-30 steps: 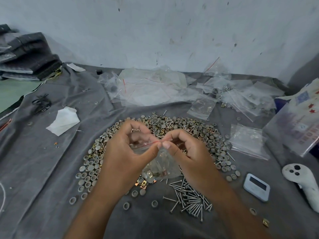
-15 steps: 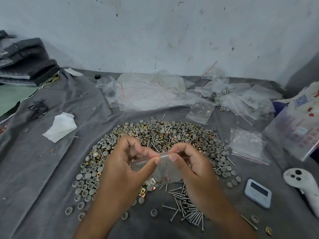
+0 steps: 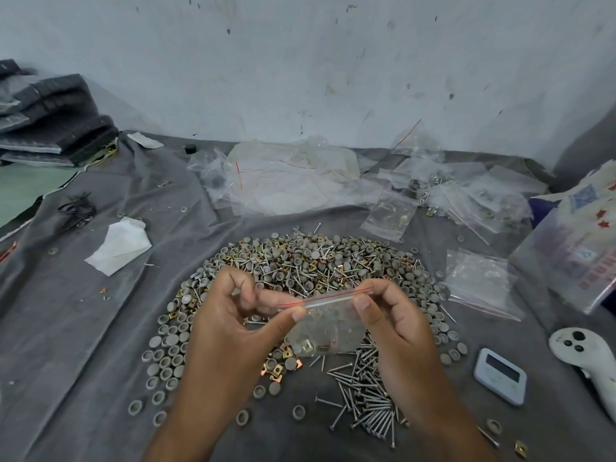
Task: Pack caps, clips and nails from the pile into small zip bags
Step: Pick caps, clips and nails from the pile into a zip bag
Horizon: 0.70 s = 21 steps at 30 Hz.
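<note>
A small clear zip bag (image 3: 328,323) with a red seal line hangs between my hands above the pile; caps and a brass clip show through its bottom. My left hand (image 3: 240,325) pinches the bag's top left corner between thumb and fingers. My right hand (image 3: 393,315) pinches the top right corner. Beneath them spreads a wide pile of grey caps, brass clips and nails (image 3: 316,265) on the grey cloth (image 3: 83,345). A separate heap of nails (image 3: 366,398) lies in front, near my right wrist.
Empty and filled zip bags (image 3: 300,181) lie along the back by the wall, with more bags (image 3: 480,281) at the right. A white timer (image 3: 500,375) and a white controller (image 3: 586,358) sit at right. White tissue (image 3: 116,245) lies at left; folded dark cloths (image 3: 46,121) sit far left.
My hands have drawn apart along the bag's top edge, stretching the red zip line out between them. The view has shifted slightly downward.
</note>
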Tool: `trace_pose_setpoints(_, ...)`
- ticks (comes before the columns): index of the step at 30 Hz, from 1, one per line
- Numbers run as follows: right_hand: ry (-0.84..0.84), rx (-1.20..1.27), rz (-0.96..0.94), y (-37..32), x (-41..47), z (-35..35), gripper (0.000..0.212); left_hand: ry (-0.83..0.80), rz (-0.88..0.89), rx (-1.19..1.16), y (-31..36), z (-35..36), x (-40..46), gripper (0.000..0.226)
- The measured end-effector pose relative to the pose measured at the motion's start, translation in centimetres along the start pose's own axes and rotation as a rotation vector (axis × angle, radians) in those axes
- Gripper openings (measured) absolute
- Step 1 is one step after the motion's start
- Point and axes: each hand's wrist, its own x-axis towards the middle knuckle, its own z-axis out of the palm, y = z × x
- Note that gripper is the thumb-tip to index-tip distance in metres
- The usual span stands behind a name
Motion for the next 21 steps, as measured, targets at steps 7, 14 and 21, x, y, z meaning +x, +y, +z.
trace_pose_setpoints(7, 0.011, 0.037, 0.010, -0.1, -0.1, -0.4, 0.014, 0.006, -0.005, -0.007, 0.3, 0.0, -0.4, 0.048)
trace_pose_setpoints(14, -0.012, 0.087, -0.026, -0.1, -0.6, 0.6, 0.017, -0.064, -0.030, -0.104, 0.9, 0.6, -0.7, 0.043)
trace_pose_setpoints(21, 0.013, 0.080, -0.041, -0.5, -1.2, 1.1, 0.016, -0.122, -0.051, -0.176, 0.7, 0.6, -1.4, 0.050)
